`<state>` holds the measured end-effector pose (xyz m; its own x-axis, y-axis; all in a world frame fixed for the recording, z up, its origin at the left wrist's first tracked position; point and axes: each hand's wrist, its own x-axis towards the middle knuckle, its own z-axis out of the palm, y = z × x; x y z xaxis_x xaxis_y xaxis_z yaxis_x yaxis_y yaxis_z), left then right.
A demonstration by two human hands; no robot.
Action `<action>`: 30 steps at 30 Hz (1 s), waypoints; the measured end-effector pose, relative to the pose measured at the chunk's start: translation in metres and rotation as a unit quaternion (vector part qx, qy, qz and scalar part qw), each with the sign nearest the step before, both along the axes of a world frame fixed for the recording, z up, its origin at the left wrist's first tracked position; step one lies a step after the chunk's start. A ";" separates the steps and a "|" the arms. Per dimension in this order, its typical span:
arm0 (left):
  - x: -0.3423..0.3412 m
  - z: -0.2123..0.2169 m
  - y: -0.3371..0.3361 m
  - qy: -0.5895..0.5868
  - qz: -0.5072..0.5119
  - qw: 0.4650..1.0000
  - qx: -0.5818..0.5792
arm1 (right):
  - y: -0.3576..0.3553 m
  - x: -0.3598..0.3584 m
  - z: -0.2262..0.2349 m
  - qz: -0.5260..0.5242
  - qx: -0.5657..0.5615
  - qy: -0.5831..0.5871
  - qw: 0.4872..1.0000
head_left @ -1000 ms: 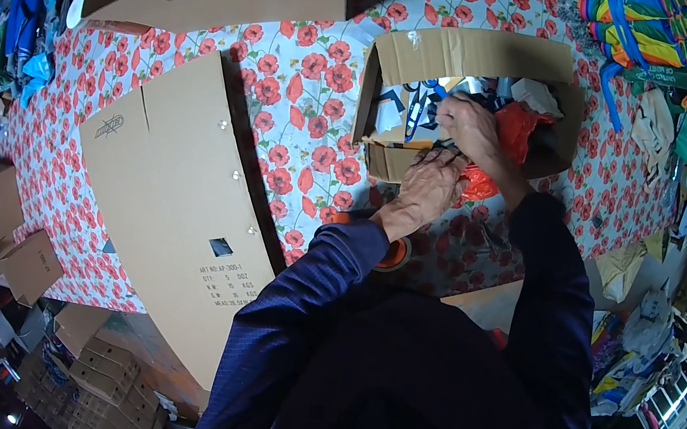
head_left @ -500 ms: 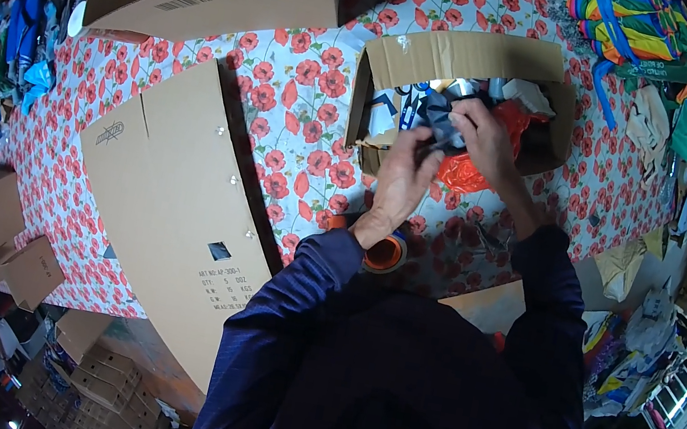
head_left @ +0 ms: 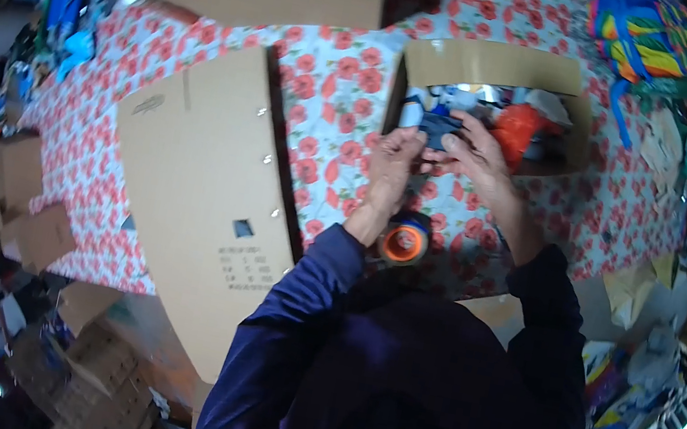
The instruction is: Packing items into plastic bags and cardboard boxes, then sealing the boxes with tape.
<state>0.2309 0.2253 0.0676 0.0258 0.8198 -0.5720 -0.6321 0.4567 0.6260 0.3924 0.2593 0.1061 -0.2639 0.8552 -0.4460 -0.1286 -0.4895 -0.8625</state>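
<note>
Right now both my hands meet on a small dark blue item (head_left: 440,128), held just above the near edge of the open cardboard box (head_left: 489,66). My left hand (head_left: 393,164) has its grip pinching the item's left side with the fingertips, and my right hand (head_left: 481,154) closes its grip on the right side, fingers curled over it. Inside the box lie an orange piece (head_left: 520,126) and pale bits I cannot tell apart. Just below my left wrist sits a roll of tape with an orange core (head_left: 403,242). Further left, a large flattened cardboard box (head_left: 201,189) lies on the poppy-patterned surface (head_left: 327,101).
</note>
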 end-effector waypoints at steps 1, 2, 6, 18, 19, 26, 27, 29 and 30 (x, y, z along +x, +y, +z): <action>0.003 -0.001 -0.007 0.010 0.016 1.000 0.005 | -0.002 0.000 -0.002 0.027 -0.049 0.038 0.998; 0.007 -0.001 -0.010 0.016 0.008 1.000 0.018 | -0.005 0.021 -0.042 0.056 -0.017 -0.063 0.996; -0.011 -0.007 -0.045 0.093 -0.020 0.993 0.072 | -0.024 -0.011 0.001 0.074 -0.049 -0.009 0.996; -0.168 -0.012 -0.235 0.326 0.226 0.917 -0.043 | -0.095 -0.044 -0.022 0.151 -0.086 -0.057 0.983; -0.187 -0.026 -0.248 0.371 0.267 0.888 -0.052 | -0.106 -0.052 -0.022 0.155 -0.083 -0.057 0.983; -0.239 -0.035 -0.239 0.518 0.183 0.826 -0.122 | -0.142 -0.116 0.004 0.180 -0.122 -0.045 0.975; -0.241 -0.037 -0.235 0.515 0.185 0.829 -0.118 | -0.143 -0.118 0.003 0.178 -0.118 -0.049 0.976; -0.244 -0.042 -0.228 0.536 0.150 0.819 -0.141 | -0.148 -0.125 -0.009 0.204 -0.108 -0.065 0.971; -0.245 -0.044 -0.225 0.546 0.133 0.813 -0.152 | -0.149 -0.128 -0.015 0.217 -0.103 -0.073 0.968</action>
<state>-0.0146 -0.0001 0.0234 -0.7883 0.5299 -0.3128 0.1231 0.6339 0.7635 0.2639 0.1099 0.0912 -0.4991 0.5674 -0.6550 0.2440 -0.6332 -0.7345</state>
